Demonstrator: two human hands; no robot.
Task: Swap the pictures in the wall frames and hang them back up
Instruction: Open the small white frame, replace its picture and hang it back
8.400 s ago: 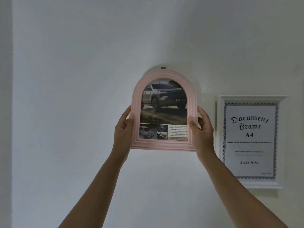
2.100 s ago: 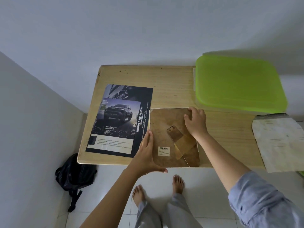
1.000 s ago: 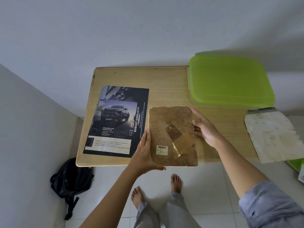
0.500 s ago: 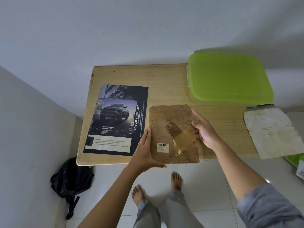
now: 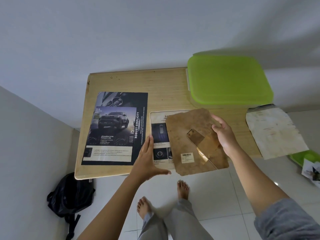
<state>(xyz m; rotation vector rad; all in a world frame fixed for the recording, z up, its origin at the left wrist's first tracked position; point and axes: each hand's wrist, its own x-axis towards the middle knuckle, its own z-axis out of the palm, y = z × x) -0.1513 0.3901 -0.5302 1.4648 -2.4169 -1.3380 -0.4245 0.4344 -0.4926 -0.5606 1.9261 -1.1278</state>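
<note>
step: opening the frame [image 5: 151, 116] on the table [image 5: 164, 84] | r hand [image 5: 225, 135] is gripping the backing board [image 5: 188, 134], tilted up off it | l hand [image 5: 147, 160], fingers straight, is bracing frame's left edge | next imo: pulling old pic [image 5: 160, 134] out w/o creasing, truck poster [image 5: 114, 129] is waiting beside

A home room: bare feet [image 5: 182, 188] on tiles [image 5: 216, 196], backpack [image 5: 71, 194] by table [image 5: 138, 82]

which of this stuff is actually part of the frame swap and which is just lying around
In the job: backing board in the right hand; face-down frame touched by the left hand; car poster.
Lying about: green-lidded box; worn paper; black backpack.
</note>
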